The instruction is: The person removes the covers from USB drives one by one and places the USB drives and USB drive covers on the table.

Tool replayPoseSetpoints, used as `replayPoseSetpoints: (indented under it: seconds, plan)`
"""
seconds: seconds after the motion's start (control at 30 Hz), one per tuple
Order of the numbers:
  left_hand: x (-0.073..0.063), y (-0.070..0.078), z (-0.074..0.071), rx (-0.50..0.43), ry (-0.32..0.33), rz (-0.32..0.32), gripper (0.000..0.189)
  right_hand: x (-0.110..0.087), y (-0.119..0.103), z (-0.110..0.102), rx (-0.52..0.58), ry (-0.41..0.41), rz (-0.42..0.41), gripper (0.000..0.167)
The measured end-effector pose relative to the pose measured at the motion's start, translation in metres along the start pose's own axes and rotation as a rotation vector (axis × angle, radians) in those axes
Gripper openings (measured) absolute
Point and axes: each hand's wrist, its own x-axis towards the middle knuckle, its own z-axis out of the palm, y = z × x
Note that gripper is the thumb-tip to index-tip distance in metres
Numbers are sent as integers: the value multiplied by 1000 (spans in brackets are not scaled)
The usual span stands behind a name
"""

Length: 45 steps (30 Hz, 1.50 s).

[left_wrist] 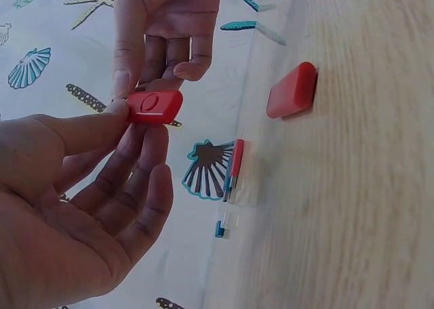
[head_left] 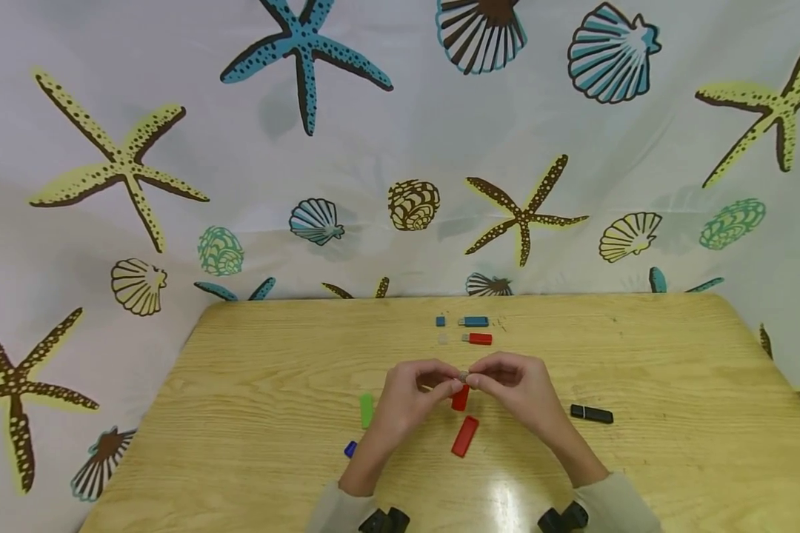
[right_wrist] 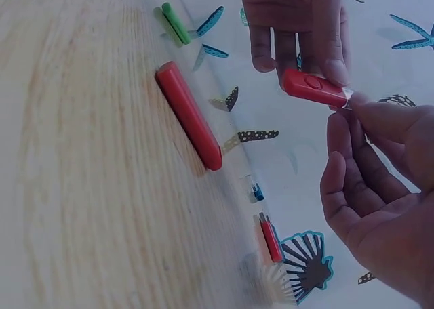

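Note:
Both hands meet over the middle of the table around a red USB stick point(head_left: 461, 398) with a metal plug. The left hand point(head_left: 403, 400) pinches it between thumb and fingers, the other fingers loosely bent. From the other side the right hand point(head_left: 523, 392) pinches at the plug end, its fingertips covering part of the metal. In the right wrist view the red body point(right_wrist: 312, 87) shows a round raised mark, held off the table. Below the hands on the table lies a separate red stick-shaped piece point(head_left: 464, 437).
Behind the hands lie a blue USB stick point(head_left: 475, 321), a smaller red one point(head_left: 480, 339), a blue cap point(head_left: 440, 321) and a clear cap point(head_left: 443, 339). A green piece point(head_left: 367, 411) and dark blue piece point(head_left: 350, 448) lie left, a black stick point(head_left: 591, 414) right. A patterned curtain point(head_left: 373, 148) backs the table.

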Motion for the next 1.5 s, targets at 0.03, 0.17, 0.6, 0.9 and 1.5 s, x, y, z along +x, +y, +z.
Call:
replayPoseSetpoints:
  seconds: [0.03, 0.17, 0.6, 0.9, 1.5]
  plan:
    - [0, 0, 0, -10, -9, 0, 7, 0, 0, 0, 8, 3, 3, 9]
    - [1, -2, -1, -22, -15, 10, 6, -1, 1, 0, 42, -5, 9, 10]
    - [1, -6, -5, -180, 40, 11, 9, 2, 3, 3, 26, -87, 72, 14]
    - [3, -5, -4, -200, 59, 27, 10, 2, 3, 4, -38, -60, 53, 9]
    - [3, -8, -8, -240, 37, 40, 6, 0, 6, -1, 66, -179, 98, 15]
